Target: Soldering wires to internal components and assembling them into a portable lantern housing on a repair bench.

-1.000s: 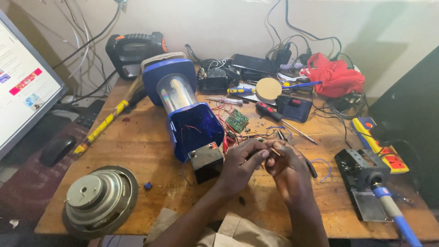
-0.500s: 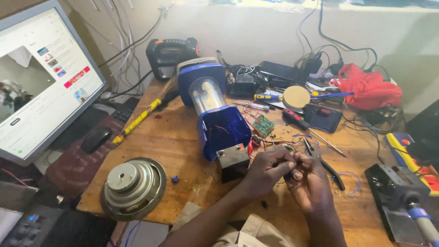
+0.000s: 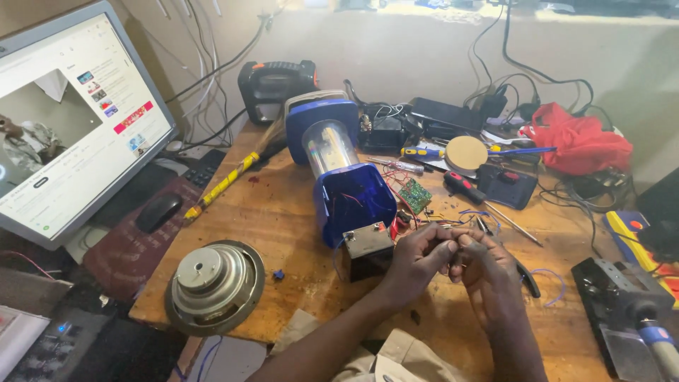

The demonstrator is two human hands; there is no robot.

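Together, both hands meet over the wooden bench [image 3: 297,205], just right of the blue lantern [image 3: 343,170], which lies on its side with its open base toward the person. The left hand [image 3: 417,258] is curled, thumb and forefinger pinched at their tips; the right hand [image 3: 488,272] is curled likewise, its fingertips touching the left's. Something small sits between them, most likely thin wire, but it is too small to tell for sure. A small black battery [image 3: 368,251] stands just in front of the lantern's base, beside the left hand. A green circuit board [image 3: 414,194] lies right of the lantern, behind the hands, with red and blue wires [image 3: 467,212] trailing near it. Left of the lantern and nearer the person, a round speaker [image 3: 213,283] rests at the bench edge. A monitor [image 3: 71,113] stands well left of the lantern, lit. Far right of the lantern lies a red cloth [image 3: 580,141], and screwdrivers [image 3: 481,194] lie between.
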